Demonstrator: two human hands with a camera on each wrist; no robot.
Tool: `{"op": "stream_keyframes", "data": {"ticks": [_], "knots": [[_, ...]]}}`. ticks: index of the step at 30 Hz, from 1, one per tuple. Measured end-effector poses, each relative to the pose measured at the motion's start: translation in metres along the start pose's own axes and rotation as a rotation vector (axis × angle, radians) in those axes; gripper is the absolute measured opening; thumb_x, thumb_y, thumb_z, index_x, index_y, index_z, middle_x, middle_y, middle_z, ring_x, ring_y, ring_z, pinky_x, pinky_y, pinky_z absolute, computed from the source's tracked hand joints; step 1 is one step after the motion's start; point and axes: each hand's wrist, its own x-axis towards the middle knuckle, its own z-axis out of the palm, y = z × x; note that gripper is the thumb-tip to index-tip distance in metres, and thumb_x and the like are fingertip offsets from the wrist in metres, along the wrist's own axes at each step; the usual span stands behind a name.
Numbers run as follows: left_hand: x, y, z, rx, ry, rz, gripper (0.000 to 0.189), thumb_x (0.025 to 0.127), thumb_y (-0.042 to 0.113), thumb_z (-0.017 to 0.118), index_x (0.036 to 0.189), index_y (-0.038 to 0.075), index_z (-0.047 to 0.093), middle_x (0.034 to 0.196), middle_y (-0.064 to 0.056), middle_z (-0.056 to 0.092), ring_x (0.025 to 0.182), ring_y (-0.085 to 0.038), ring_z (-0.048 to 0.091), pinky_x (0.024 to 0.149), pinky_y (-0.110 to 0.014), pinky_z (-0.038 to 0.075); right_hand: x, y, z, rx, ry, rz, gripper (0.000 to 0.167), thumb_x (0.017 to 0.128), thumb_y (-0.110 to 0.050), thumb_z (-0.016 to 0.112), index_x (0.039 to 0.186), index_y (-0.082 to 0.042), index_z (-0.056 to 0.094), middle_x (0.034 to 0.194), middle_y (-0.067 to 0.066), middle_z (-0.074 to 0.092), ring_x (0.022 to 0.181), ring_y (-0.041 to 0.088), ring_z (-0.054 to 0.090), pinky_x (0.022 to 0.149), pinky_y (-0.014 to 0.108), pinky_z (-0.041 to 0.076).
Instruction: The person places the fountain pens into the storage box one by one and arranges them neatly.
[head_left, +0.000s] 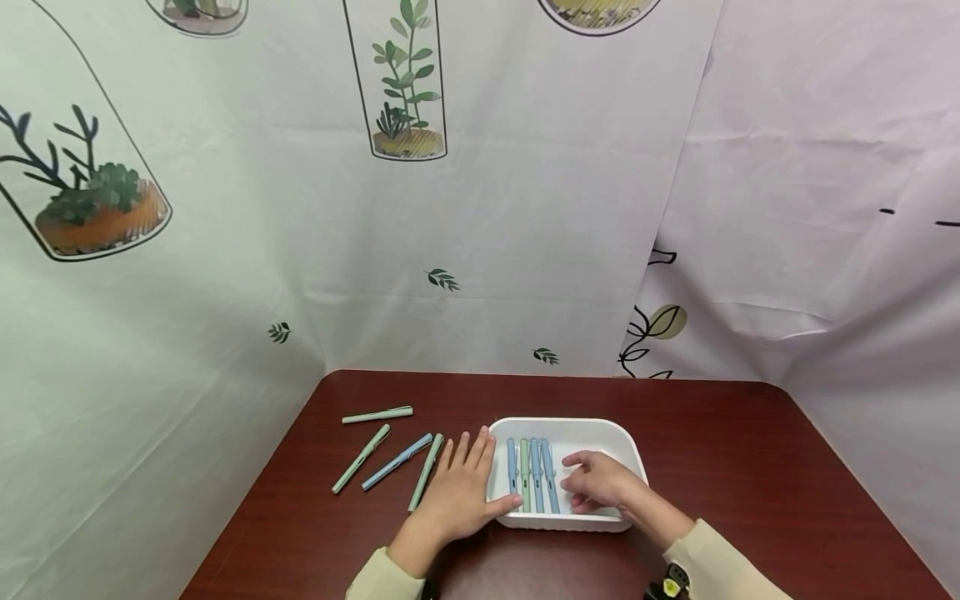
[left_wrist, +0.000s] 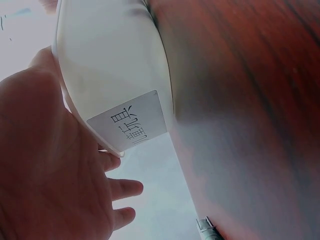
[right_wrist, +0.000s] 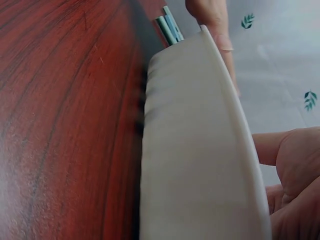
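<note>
A white plastic tray holds several capped pens side by side in its left half: blue pens and one green pen. My left hand rests at the tray's left edge, fingers straight and spread, thumb over the near rim. In the left wrist view, that hand lies along the tray wall, which bears a printed label. Inside the tray, just right of the rightmost blue pen, my right hand has its fingers loosely bent and nothing visible between them. The tray wall hides part of its fingers in the right wrist view.
Left of the tray, three green pens and one blue pen lie scattered on the dark red wooden table. One green pen is close beside my left hand. A pale cloth with plant prints hangs behind the table.
</note>
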Motion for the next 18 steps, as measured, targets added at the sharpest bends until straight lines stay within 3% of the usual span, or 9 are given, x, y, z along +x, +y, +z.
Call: {"op": "stream_keyframes", "data": {"ticks": [11, 18], "knots": [[0.000, 0.000, 0.000, 0.006, -0.001, 0.004, 0.100, 0.091, 0.074, 0.051, 0.158, 0.003, 0.031, 0.166, -0.014, 0.025, 0.151, -0.041, 0.025, 0.121, -0.059, 0.019, -0.017, -0.005, -0.024, -0.044, 0.062, -0.125, 0.051, 0.090, -0.005, 0.070, 0.134, 0.013, 0.052, 0.093, 0.013, 0.066, 0.075, 0.026, 0.067, 0.067, 0.040, 0.061], [0.000, -0.001, 0.000, 0.001, -0.011, 0.006, 0.100, 0.091, 0.075, 0.049, 0.159, 0.003, 0.029, 0.167, -0.014, 0.023, 0.152, -0.041, 0.024, 0.121, -0.059, 0.018, -0.028, -0.004, -0.038, -0.082, 0.127, -0.160, 0.048, 0.089, -0.005, 0.072, 0.134, 0.008, 0.057, 0.095, 0.009, 0.066, 0.079, 0.026, 0.069, 0.068, 0.038, 0.061]]}}
